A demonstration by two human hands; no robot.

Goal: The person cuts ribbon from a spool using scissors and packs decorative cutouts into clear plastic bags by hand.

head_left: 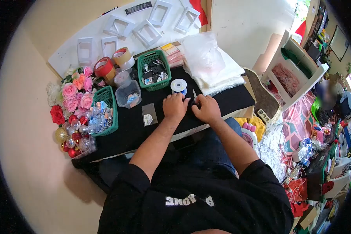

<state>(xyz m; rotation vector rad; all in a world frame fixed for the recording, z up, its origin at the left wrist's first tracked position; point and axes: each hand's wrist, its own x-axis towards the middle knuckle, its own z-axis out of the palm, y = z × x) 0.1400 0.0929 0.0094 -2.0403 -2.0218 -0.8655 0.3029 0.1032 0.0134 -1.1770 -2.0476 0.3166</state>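
On the black-covered table, my left hand (pixel 176 105) lies at the near side of a white spool (pixel 179 85) with blue wound on it, its fingers bent and touching or close to the spool. My right hand (pixel 206 109) is closed around the handles of small scissors (pixel 195 94), whose blades point away from me. A small clear bag with white pieces (pixel 148 119) lies to the left of my left hand. What is under my left fingers is hidden.
Green baskets (pixel 155 69) (pixel 114 102), a clear tub (pixel 128 93) and tape rolls (pixel 104 67) stand left and behind. Artificial flowers (pixel 70 91) and ornaments fill the left edge. Stacked plastic sheets (pixel 214 66) lie at right. White frames (pixel 147 33) stand behind.
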